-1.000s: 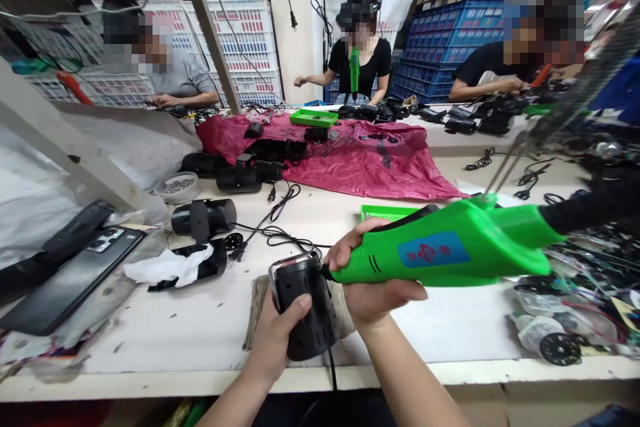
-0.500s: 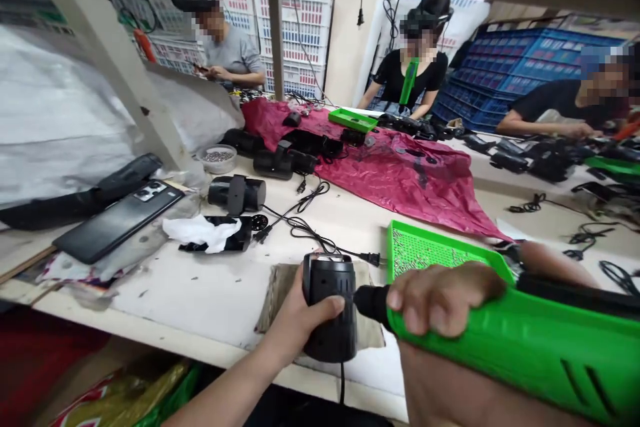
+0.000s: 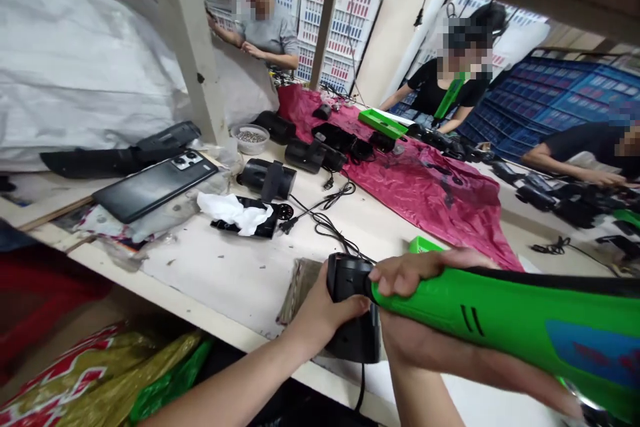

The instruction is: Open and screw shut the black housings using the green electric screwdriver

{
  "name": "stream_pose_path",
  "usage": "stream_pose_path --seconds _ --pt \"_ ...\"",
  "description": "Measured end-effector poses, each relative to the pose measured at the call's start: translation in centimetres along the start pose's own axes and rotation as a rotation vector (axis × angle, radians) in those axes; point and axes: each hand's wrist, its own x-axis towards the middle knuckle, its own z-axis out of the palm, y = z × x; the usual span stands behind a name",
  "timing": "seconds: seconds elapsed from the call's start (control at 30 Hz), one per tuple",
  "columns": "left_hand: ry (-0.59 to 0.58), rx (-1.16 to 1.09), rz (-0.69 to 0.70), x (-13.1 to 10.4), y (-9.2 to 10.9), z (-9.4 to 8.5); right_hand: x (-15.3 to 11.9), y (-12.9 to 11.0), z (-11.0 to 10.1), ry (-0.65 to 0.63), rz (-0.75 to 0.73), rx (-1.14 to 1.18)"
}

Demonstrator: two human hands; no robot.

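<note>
My left hand [image 3: 325, 313] is wrapped round a black cylindrical housing [image 3: 355, 333], its thumb across the front, near the table's front edge. A cable hangs from the housing's bottom. The green power screwdriver [image 3: 480, 320] lies in the grip of my right hand [image 3: 415, 273], pointing left. Its black nose meets the upper right side of the housing; the exact tip is hidden. Under the housing is a folded brown cloth or pad [image 3: 300, 283]. Behind my right hand a green tray [image 3: 423, 245] is mostly covered.
Left on the table are a phone [image 3: 155, 187], a black sheathed object [image 3: 120, 153], white tissue [image 3: 235, 212] and a bowl of screws [image 3: 250, 139]. More black housings [image 3: 267, 179] and cables lie behind, beside pink plastic sheeting [image 3: 430, 187]. Three people sit or stand beyond.
The view has turned, so the scene sits further right and tilted. The screwdriver's nose has moved against the housing, and my right hand now covers most of the green tray.
</note>
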Motion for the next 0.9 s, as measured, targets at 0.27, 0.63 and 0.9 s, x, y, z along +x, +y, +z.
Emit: stream_pose_path --seconds 0.27,0.63,0.9 --pt "-0.001 0.045 -0.011 0.2 0.0 -0.1 0.8 0.5 0.4 -0.025 0.039 -0.054" --pt "0.037 -0.030 0.005 -0.2 -0.1 0.1 2.3 1.7 1.5 -0.112 0.192 -0.049" --pt "0.067 -0.044 -0.026 0.2 -0.2 -0.1 0.2 1.9 -0.5 -0.082 -0.077 0.083"
